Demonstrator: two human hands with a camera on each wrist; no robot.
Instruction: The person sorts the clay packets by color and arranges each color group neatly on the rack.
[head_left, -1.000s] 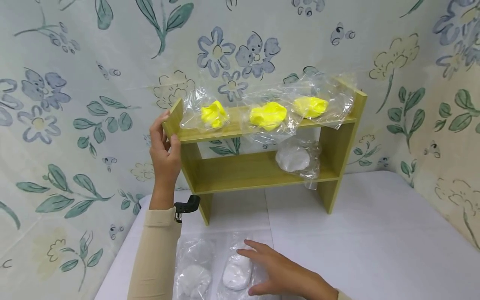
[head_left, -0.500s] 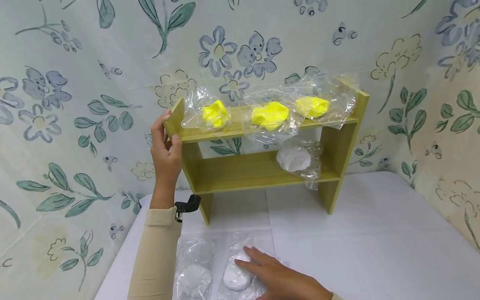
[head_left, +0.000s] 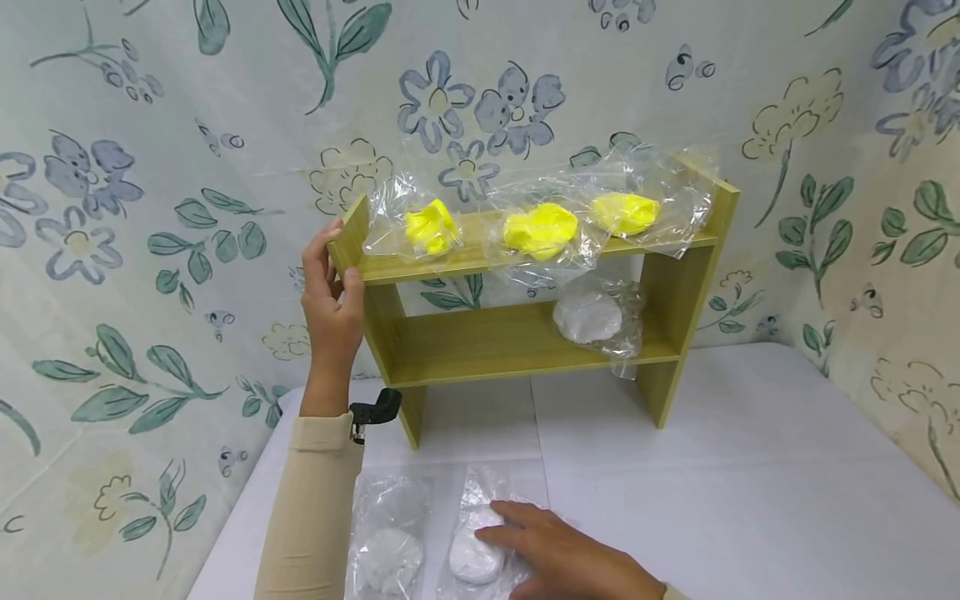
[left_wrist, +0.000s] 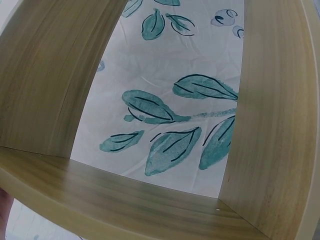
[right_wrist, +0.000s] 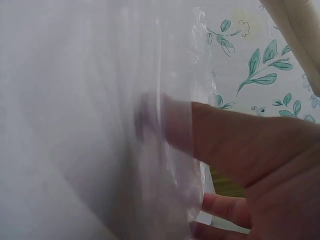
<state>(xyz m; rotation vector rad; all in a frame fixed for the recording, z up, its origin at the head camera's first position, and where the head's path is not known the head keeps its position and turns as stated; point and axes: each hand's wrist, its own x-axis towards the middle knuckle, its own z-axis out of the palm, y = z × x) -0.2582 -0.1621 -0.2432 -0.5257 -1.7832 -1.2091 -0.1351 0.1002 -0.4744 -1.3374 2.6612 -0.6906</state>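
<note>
My left hand (head_left: 327, 308) grips the left side panel of a small two-tier wooden shelf (head_left: 480, 337), thumb in front and fingers behind. In the left wrist view, the shelf's boards (left_wrist: 280, 100) fill the picture. My right hand (head_left: 573, 550) lies over a clear plastic bag (head_left: 480, 483) with a white lump (head_left: 476, 558) in it, its fingers nearly straight and touching the bag. In the right wrist view, the thumb (right_wrist: 220, 135) shows partly through the film. Left of it lies another bag with a white lump (head_left: 390, 562).
Bagged yellow lumps stand on the top board: a left one (head_left: 432, 227), a middle one (head_left: 540, 231) and a right one (head_left: 625, 214). A bagged white lump (head_left: 588, 318) sits at the lower board's right. White cloth (head_left: 742, 492) covers the table before a floral backdrop (head_left: 225, 125).
My right hand has come down onto the bag with the white lump, and that bag has shifted slightly. The left hand and the shelf have stayed in place.
</note>
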